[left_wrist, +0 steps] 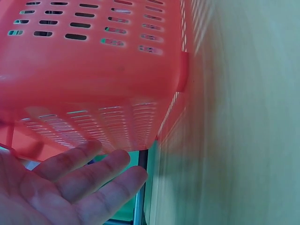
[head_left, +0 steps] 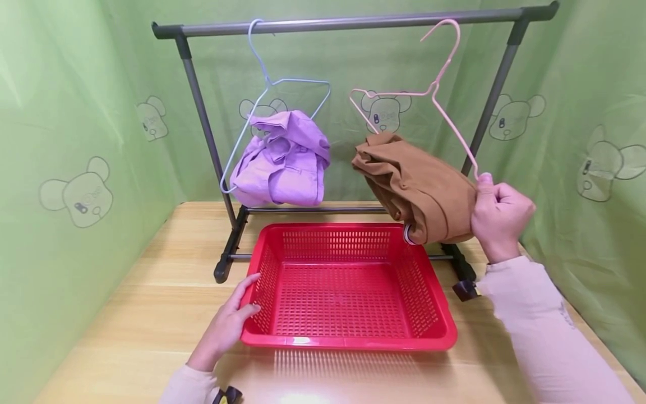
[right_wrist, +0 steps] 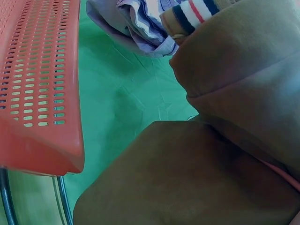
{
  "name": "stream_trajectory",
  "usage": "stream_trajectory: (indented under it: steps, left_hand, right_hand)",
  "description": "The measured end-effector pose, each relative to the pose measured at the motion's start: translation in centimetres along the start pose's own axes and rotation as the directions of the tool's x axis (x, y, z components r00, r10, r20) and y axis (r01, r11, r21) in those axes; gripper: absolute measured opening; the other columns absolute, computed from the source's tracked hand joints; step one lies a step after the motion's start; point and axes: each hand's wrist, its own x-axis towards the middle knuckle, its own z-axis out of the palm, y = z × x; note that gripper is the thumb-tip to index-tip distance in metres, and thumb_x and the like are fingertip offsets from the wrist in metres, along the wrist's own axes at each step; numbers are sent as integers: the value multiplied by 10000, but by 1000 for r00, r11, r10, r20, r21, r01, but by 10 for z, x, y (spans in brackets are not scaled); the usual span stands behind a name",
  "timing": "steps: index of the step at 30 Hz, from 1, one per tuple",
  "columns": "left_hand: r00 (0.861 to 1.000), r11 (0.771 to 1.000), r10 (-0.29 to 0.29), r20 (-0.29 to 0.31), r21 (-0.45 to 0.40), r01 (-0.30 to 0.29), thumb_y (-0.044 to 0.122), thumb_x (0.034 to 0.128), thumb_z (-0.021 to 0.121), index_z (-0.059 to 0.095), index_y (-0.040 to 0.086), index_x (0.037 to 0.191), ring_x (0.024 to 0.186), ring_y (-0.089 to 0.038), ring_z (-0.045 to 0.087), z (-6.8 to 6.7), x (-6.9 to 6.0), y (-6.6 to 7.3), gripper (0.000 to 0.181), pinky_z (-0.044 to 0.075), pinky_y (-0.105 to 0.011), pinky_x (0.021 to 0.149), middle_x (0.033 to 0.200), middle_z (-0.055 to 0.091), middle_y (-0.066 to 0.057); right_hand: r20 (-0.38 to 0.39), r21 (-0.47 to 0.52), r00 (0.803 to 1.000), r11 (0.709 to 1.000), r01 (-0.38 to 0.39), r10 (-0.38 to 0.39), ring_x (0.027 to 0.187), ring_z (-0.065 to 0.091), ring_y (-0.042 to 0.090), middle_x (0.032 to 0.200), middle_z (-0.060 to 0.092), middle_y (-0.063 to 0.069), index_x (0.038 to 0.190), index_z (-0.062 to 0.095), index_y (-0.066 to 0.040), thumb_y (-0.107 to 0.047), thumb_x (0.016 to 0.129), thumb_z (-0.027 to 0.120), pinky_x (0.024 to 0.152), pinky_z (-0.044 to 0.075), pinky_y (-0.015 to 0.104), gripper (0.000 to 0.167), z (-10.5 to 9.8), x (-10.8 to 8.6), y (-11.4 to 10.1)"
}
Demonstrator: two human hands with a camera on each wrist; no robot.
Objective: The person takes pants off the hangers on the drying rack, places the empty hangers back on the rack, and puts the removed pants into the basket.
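Note:
A pink hanger [head_left: 444, 106] hangs on the rail, tilted, with a brown garment [head_left: 419, 185] folded over its lower part. My right hand [head_left: 499, 216] grips the hanger's lower right corner together with the garment's edge. In the right wrist view the brown cloth [right_wrist: 187, 173] fills much of the picture, a striped band [right_wrist: 194, 16] at its top. My left hand [head_left: 224, 328] rests at the left rim of a red basket [head_left: 348, 342], fingers extended; in the left wrist view the fingers [left_wrist: 93, 180] lie by the basket wall [left_wrist: 93, 75].
A lilac garment [head_left: 287, 163] hangs on a blue hanger [head_left: 264, 78] at the left of the rail [head_left: 348, 23]. The rack's right foot [head_left: 459, 264] stands behind the basket's right side. Green curtains with bear drawings surround the wooden table [head_left: 126, 331].

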Motion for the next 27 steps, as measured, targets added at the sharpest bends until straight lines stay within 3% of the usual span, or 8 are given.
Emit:
stream_trajectory:
  steps: [6, 12, 17, 22, 27]
  left_hand:
    - [1000, 1000, 3, -2, 0, -3, 36, 936, 515, 382, 252, 1473, 797, -266, 652, 0, 0, -1, 594, 536, -383, 687, 1254, 537, -240]
    - [1000, 1000, -9, 4, -16, 9, 39, 941, 509, 376, 255, 1475, 775, -271, 651, 0, -1, 0, 591, 537, -388, 670, 1254, 531, -238]
    - [1000, 999, -14, 7, -29, 14, 43, 945, 504, 371, 252, 1477, 779, -278, 652, 0, -1, 0, 587, 540, -390, 669, 1263, 522, -238]
    - [1000, 999, -15, 10, -30, 16, 45, 947, 503, 372, 254, 1477, 791, -275, 651, 0, -1, 0, 584, 541, -387, 671, 1272, 516, -233]
    - [1000, 999, -16, 9, -28, 16, 44, 947, 504, 374, 258, 1476, 793, -272, 650, 0, 0, -1, 585, 541, -385, 673, 1270, 518, -230]
  right_hand:
    - [-2, 0, 1000, 1000, 9, -9, 432, 391, -57, 461, 433, -223, 429, 485, -50, -229, 917, 660, 441, 256, 131, 549, -1, -1, -1]
    - [-4, -6, 1000, 1000, 22, -22, 430, 383, -63, 466, 425, -218, 410, 463, -112, -213, 919, 655, 440, 252, 131, 553, -2, -2, -1]
    - [-1, -1, 1000, 1000, 9, -9, 425, 369, -72, 463, 420, -208, 401, 439, -155, -187, 921, 647, 435, 241, 124, 561, -3, -5, -14]
    - [8, 31, 1000, 1000, 0, 0, 414, 341, -67, 452, 403, -231, 412, 435, -44, -152, 925, 636, 426, 216, 118, 562, -8, -10, -37]
    - [11, 31, 1000, 999, 6, -6, 412, 336, -73, 442, 383, -248, 440, 436, 39, -140, 927, 630, 429, 210, 109, 554, -10, -13, -44]
